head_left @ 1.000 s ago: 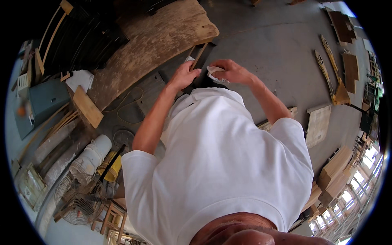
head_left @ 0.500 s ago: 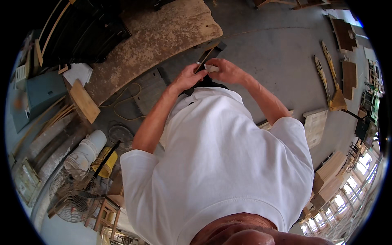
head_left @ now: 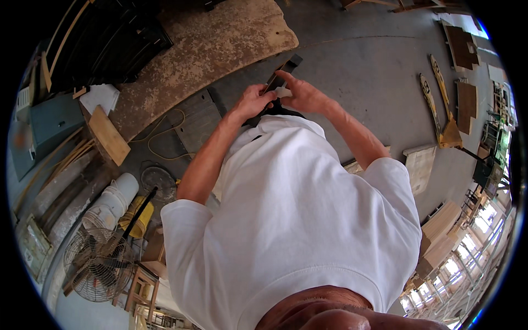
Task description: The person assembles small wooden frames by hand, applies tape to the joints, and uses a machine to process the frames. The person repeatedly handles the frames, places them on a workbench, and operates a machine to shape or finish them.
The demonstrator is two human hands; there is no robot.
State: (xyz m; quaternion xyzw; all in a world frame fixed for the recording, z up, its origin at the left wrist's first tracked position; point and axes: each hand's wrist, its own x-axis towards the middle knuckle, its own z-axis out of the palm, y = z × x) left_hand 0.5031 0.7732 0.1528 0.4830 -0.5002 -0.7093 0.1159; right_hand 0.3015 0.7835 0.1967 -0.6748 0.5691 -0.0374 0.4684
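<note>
1. Fingers of the left hand (head_left: 256, 102) are seen curled, with the thumb laid forward, at the near part of a dark bar (head_left: 288, 65); a pinch on it is judged, though the contact is partly hidden.
2. On the right hand (head_left: 306, 97), the index finger is extended to the bar's right side and the thumb is set well apart from it. Whether the other fingers are closed cannot be told.
3. A white cloth (head_left: 282, 92) is seen between the hands, apparently held at the right one.
4. The bar is located ahead of the torso, its long axis slanted away from the body and rightward. Its near end is covered by the left hand, the nearer one there; its far end is left uncovered, beyond the right fingertip.
5. A worn bench (head_left: 220, 41) is noted ahead and to the left.
</note>
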